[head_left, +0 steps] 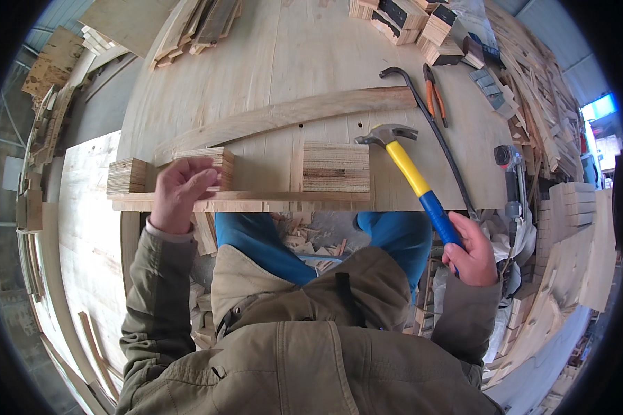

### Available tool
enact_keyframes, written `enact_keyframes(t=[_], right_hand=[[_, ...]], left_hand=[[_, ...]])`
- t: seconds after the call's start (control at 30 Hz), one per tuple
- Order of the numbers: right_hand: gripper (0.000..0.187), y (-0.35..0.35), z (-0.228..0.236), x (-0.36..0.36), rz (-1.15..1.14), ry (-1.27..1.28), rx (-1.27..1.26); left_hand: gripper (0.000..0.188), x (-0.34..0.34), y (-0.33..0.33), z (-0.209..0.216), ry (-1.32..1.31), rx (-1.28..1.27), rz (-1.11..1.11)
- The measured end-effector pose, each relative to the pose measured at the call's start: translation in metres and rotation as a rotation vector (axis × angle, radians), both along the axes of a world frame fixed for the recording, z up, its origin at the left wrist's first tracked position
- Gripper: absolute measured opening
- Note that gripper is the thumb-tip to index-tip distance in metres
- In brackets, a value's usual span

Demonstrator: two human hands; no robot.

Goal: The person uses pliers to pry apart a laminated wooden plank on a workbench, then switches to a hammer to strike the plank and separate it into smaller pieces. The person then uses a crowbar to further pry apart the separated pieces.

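Note:
My right hand [472, 250] is wrapped round the handle of a claw hammer [414, 173] with a yellow and blue grip. The hammer's head lies over the bench beside the right-hand plywood block [336, 168]. My left hand [180, 194] is raised at the bench's front edge, thumb and fingers pinched together; what they hold, if anything, is too small to make out. Partly behind that hand stands a middle plywood block [223, 166], and to its left another plywood block [126, 177]. Along the front edge, by these blocks, runs a narrow wooden strip [277, 197].
Across the plywood bench top [256, 76] lies a long board [291, 114]. To the right are a black pry bar [432, 128] and orange-handled pliers [433, 97]. Block stacks [436, 34] and wood strips [197, 28] lie farther back. A power tool [511, 180] is at the right.

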State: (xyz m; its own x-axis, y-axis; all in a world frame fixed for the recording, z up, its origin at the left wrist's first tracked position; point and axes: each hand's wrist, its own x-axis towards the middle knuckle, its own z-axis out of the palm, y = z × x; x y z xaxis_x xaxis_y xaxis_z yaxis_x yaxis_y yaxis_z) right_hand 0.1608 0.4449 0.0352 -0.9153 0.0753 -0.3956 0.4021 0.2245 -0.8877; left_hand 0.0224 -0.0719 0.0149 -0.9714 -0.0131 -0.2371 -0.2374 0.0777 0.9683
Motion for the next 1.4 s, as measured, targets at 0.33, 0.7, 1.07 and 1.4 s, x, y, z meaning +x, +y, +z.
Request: enact_keyframes(t=[0.33,0.7,1.07,1.4], right_hand=[[0.053,0.007,0.0,0.021,-0.206,0.178,0.327],[0.046,0.009,-0.048,0.014,-0.116,0.188,0.457],[0.043,0.003,-0.067,0.007,-0.055,0.121,0.544],[0.043,-0.007,-0.072,0.012,-0.127,0.066,0.45]], left_hand=[[0.058,-0.125,-0.027,-0.043,0.321,-1.125,-0.338],[0.052,-0.177,-0.06,-0.066,0.147,-1.033,-0.457],[0.06,-0.165,-0.06,-0.047,0.191,-1.116,-0.598],[0.045,-0.156,-0.043,-0.03,0.203,-1.272,-0.499]])
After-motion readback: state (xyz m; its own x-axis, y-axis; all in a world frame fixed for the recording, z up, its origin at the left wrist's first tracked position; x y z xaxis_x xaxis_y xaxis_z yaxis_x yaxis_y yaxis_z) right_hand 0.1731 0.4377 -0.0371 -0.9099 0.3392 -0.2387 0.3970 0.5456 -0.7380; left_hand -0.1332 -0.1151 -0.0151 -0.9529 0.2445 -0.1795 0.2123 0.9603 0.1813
